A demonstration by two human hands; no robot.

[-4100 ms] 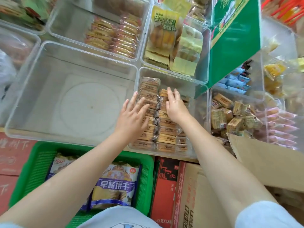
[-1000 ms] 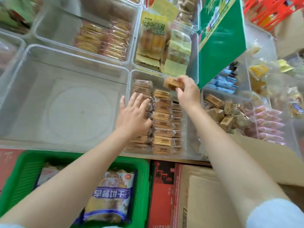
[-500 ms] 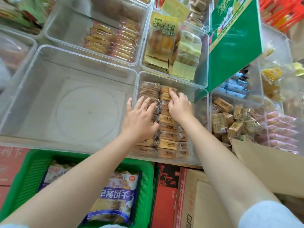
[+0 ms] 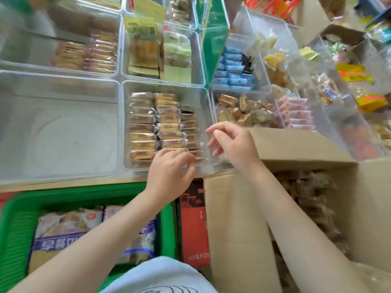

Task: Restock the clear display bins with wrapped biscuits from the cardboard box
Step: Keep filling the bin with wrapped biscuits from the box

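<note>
The clear bin (image 4: 165, 85) in the middle holds three rows of wrapped tan biscuits (image 4: 142, 127), the right row shorter. My left hand (image 4: 169, 174) is over the bin's near rim, its fingers loosely bent on the front packets, gripping nothing I can make out. My right hand (image 4: 234, 146) hovers at the bin's near right corner, over a box flap, with loosely curled fingers and nothing in them. The open cardboard box (image 4: 232, 218) stands low at the right, with more wrapped biscuits (image 4: 311, 199) blurred inside.
A large bare clear bin (image 4: 59, 87) lies to the left. Other bins with snacks sit behind and to the right (image 4: 243, 111). A green sign (image 4: 213, 45) stands between bins. Below are a green basket (image 4: 21, 208) with bagged biscuits and a red carton (image 4: 194, 225).
Both hands have pulled back from the far end of the biscuit rows to the bin's near edge. The view has swung right, showing the open cardboard box.
</note>
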